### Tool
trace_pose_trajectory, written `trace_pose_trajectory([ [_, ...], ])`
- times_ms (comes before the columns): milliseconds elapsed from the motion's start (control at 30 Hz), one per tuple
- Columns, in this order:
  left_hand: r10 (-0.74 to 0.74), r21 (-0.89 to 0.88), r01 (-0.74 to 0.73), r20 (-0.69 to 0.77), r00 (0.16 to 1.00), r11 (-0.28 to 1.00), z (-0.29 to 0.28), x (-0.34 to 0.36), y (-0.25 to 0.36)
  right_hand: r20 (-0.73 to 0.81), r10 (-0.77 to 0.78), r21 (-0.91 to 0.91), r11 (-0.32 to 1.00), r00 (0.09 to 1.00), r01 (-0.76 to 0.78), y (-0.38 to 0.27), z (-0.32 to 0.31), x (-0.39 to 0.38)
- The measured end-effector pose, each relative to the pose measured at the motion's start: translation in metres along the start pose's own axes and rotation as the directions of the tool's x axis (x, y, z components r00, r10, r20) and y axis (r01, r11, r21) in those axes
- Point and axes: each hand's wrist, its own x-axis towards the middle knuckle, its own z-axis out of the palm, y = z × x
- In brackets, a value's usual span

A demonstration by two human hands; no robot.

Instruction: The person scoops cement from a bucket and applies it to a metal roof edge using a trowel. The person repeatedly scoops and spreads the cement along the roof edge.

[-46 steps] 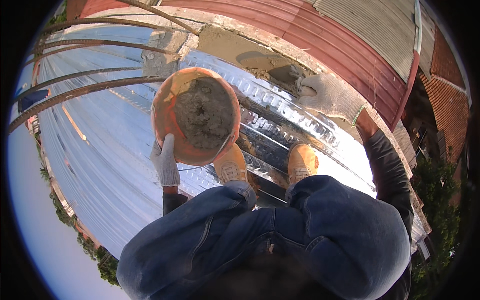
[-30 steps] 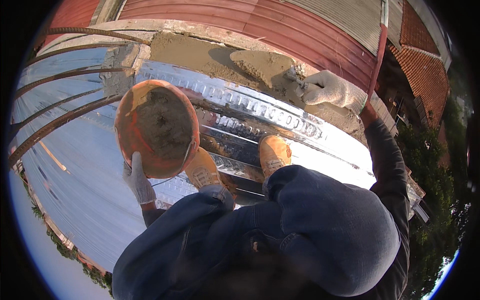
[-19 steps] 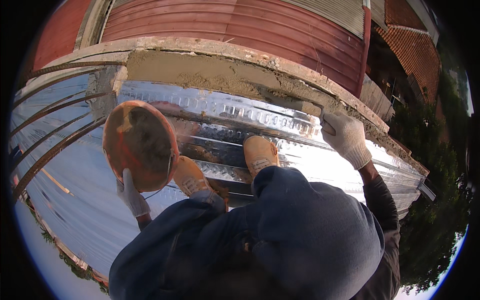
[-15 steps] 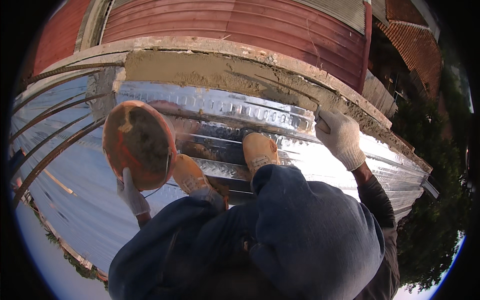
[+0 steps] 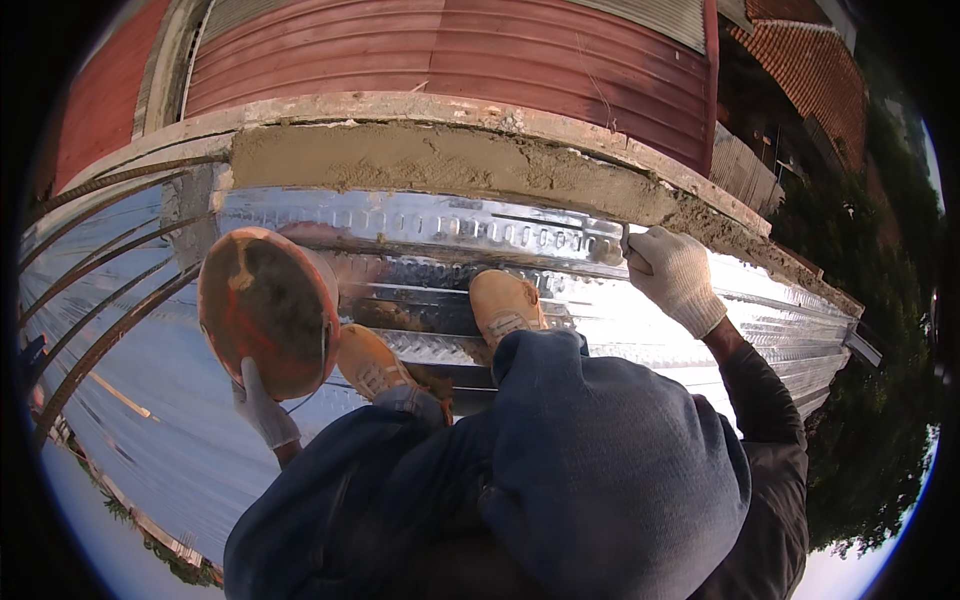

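Note:
My left hand (image 5: pixel 265 408), in a pale knit glove, grips the near side of a round orange bucket (image 5: pixel 322 272). The bucket is tilted so its inside shows, coated with grey mortar. My right hand (image 5: pixel 675 280), also gloved, is closed round the handle of a trowel (image 5: pixel 605 243). Its long thin blade points left, over the shiny metal decking, and is hard to tell from the reflections. Just beyond the blade runs a strip of wet mortar (image 5: pixel 400 160) along the wall's edge, smooth on the left and rougher to the right.
Ribbed metal decking (image 5: pixel 420 215) lies under my tan boots (image 5: pixel 505 300). Several bent rebars (image 5: pixel 120 310) stick out at the left, beside a concrete post (image 5: pixel 190 225). Past the mortar are a concrete ledge (image 5: pixel 450 108) and red corrugated sheeting (image 5: pixel 400 60). Trees (image 5: pixel 860 430) stand at the right.
The trowel has come off the mortar strip, back toward me over the decking. The mortar where it was looks more even. My left hand still holds the bucket.

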Motion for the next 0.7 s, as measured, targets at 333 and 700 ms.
trace_pose_trajectory([
  [333,0.021,0.021,-0.021,0.004,1.0,1.0,0.011,-0.012,0.011,-0.023,-0.042,-0.021,0.999,0.999,0.041,0.046,0.016,-0.036],
  [700,0.121,-0.043,-0.119,0.048,0.992,0.992,0.045,-0.061,0.053,-0.014,-0.278,0.36,0.895,0.961,0.264,-0.081,-0.002,0.023],
])
